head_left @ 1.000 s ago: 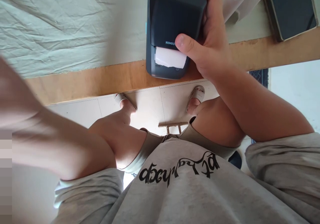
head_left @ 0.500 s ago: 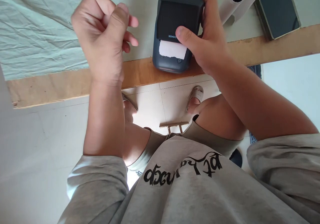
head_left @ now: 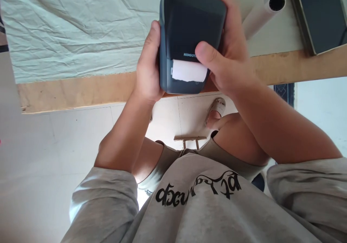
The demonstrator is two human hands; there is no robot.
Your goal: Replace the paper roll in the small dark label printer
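A dark blue-black label printer [head_left: 193, 22] is held up over the table's front edge between both my hands. From its slot sticks a short strip of white paper [head_left: 189, 71] with a torn edge. My left hand [head_left: 149, 64] grips the printer's left side, thumb lying along it and the other fingers hidden beneath. On the right side my right hand [head_left: 230, 51] is wrapped round the body, with its thumb on the front by the lettering.
Beyond my right hand lies a roll of white paper [head_left: 261, 15] with a dark hollow core. A dark flat-screened device [head_left: 321, 15] rests at the right. Pale green cloth [head_left: 81, 29] covers the table, whose bare wooden edge [head_left: 78, 93] runs along the front.
My left hand has come over to the right and taken hold of the printer's left side. The printer now appears larger and tilted, raised toward me in my right hand.
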